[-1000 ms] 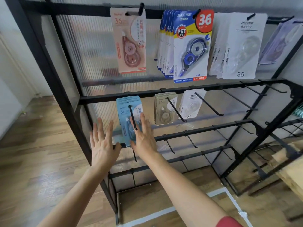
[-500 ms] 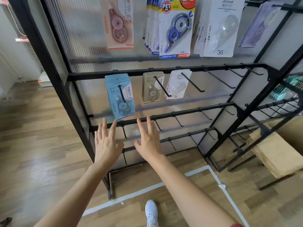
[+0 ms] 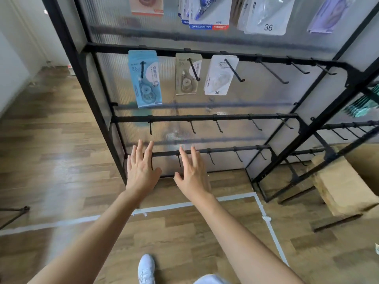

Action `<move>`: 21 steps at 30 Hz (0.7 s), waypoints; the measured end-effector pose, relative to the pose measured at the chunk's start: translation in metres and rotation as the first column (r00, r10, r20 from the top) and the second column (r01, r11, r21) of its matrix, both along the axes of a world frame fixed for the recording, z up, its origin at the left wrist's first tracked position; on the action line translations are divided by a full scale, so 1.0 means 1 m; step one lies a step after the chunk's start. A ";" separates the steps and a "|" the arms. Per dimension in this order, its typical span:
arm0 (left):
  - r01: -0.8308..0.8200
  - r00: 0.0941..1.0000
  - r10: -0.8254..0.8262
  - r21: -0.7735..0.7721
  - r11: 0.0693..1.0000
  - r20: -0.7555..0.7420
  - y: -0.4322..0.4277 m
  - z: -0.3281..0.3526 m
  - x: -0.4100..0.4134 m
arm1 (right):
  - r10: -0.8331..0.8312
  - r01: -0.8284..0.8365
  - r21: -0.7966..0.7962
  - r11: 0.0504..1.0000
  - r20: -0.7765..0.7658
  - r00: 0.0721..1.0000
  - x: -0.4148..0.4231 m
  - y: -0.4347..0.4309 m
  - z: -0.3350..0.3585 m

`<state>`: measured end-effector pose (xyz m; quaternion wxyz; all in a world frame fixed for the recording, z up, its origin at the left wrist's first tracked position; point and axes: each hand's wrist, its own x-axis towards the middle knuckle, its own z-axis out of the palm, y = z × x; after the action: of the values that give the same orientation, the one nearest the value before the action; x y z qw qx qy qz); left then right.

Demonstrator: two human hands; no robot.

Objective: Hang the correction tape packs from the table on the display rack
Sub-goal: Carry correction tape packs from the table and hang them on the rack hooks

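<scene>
My left hand and right hand are spread flat, holding nothing, low before the display rack. The blue correction tape packs hang two rails up (the table is out of sight). Reaching carelessly here, I could jab a finger on a bare hook.
</scene>
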<state>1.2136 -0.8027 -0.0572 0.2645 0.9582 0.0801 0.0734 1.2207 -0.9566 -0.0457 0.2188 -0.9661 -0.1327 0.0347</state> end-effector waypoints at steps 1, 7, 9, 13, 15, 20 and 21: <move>-0.020 1.000 0.020 -0.004 1.000 -0.004 -0.008 -0.001 -0.011 | 0.021 -0.021 -0.009 1.000 -0.006 1.000 -0.007 -0.009 -0.002; -0.177 0.984 0.177 -0.020 0.984 -0.004 -0.059 -0.015 -0.092 | 0.159 -0.162 -0.092 0.982 -0.043 0.986 -0.052 -0.057 -0.010; -0.241 0.969 0.240 -0.012 0.970 -0.051 -0.071 -0.020 -0.123 | 0.216 -0.225 -0.112 0.968 -0.089 0.972 -0.070 -0.068 -0.011; -0.354 0.928 0.353 0.018 0.935 -0.115 -0.078 -0.029 -0.192 | 0.348 -0.365 -0.107 0.925 -0.146 0.926 -0.111 -0.073 -0.015; -0.413 0.896 0.413 0.037 0.910 -0.163 -0.079 -0.029 -0.226 | 0.416 -0.435 -0.109 0.894 -0.165 0.894 -0.132 -0.067 -0.017; -0.590 0.778 0.591 0.077 0.804 -0.211 -0.064 -0.024 -0.311 | 0.582 -0.603 -0.102 0.791 -0.174 0.794 -0.192 -0.028 -0.017; -0.625 0.752 0.626 0.079 0.777 -0.208 -0.058 -0.023 -0.329 | 0.615 -0.635 -0.102 0.766 -0.174 0.769 -0.206 -0.018 -0.016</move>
<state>0.8848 -0.8610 -0.0798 0.2117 0.8789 0.4246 0.0500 1.0145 -0.9743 -0.0612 0.1274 -0.8760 -0.4295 0.1788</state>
